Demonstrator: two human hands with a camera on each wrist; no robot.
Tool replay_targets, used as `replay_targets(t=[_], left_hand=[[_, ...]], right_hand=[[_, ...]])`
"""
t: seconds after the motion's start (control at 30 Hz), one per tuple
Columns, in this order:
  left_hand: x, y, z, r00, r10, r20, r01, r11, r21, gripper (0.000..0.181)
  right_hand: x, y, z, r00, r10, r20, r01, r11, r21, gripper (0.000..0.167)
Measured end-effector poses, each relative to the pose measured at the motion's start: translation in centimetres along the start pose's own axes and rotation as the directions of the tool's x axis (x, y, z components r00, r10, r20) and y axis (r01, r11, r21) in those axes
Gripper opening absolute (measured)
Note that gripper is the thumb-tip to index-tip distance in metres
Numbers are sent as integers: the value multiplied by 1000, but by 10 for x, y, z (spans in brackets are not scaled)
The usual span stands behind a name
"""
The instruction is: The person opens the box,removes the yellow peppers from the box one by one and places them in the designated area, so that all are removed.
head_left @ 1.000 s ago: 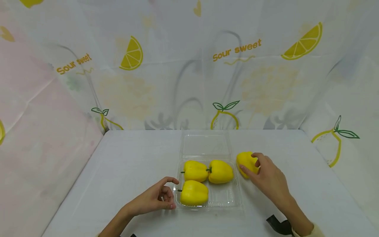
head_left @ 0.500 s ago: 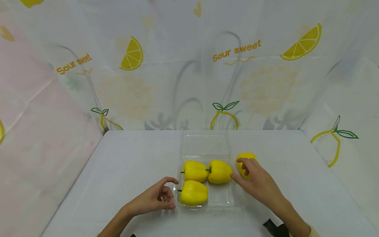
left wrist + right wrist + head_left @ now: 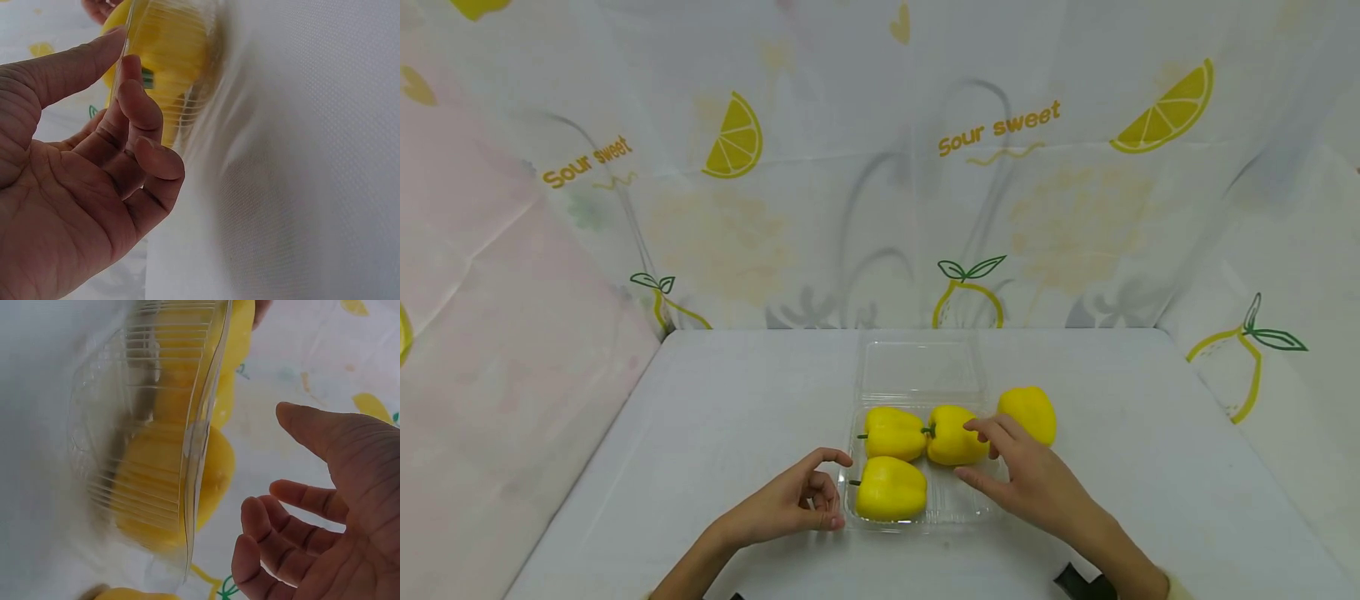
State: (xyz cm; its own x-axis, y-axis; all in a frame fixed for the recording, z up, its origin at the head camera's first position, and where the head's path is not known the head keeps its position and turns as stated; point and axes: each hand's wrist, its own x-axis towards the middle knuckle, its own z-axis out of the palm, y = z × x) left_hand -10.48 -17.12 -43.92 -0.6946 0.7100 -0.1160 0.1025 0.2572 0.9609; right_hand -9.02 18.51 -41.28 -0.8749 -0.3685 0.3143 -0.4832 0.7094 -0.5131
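A clear plastic clamshell box [image 3: 958,504] lies open on the table, its lid [image 3: 921,367] folded back. Inside are three yellow bell peppers: a back-left one [image 3: 895,433], a back-right one [image 3: 953,446] and a front-left one [image 3: 891,490]. My left hand [image 3: 797,498] holds the box's left rim, its thumb and curled fingers at the edge in the left wrist view. Over the box's right side hovers my right hand [image 3: 1030,475], fingers loosely bent and holding nothing; the right wrist view shows a gap between them and the box wall [image 3: 156,481]. A fourth bell pepper [image 3: 1030,412] sits outside, right of the box.
A white tabletop [image 3: 722,417] spreads under everything. Lemon-printed cloth [image 3: 820,233] stands as a wall behind and at both sides. Near the right wrist is a black strap [image 3: 1082,583].
My right hand has moved left and toward me, from the outside bell pepper to above the box's right side. That pepper stays where it was, and the left hand has not moved.
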Motion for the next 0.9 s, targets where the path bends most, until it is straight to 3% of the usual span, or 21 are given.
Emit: replay_targets(t=[0.3, 0.9], left_hand=[[0, -1, 1, 1000, -18, -8, 18, 999, 28, 65], [0, 3, 1, 1000, 6, -1, -6, 1000, 0, 62]], right_hand=[[2, -7, 10, 992, -119, 44, 120, 993, -7, 51], [10, -13, 27, 967, -235, 95, 231, 971, 55, 53]])
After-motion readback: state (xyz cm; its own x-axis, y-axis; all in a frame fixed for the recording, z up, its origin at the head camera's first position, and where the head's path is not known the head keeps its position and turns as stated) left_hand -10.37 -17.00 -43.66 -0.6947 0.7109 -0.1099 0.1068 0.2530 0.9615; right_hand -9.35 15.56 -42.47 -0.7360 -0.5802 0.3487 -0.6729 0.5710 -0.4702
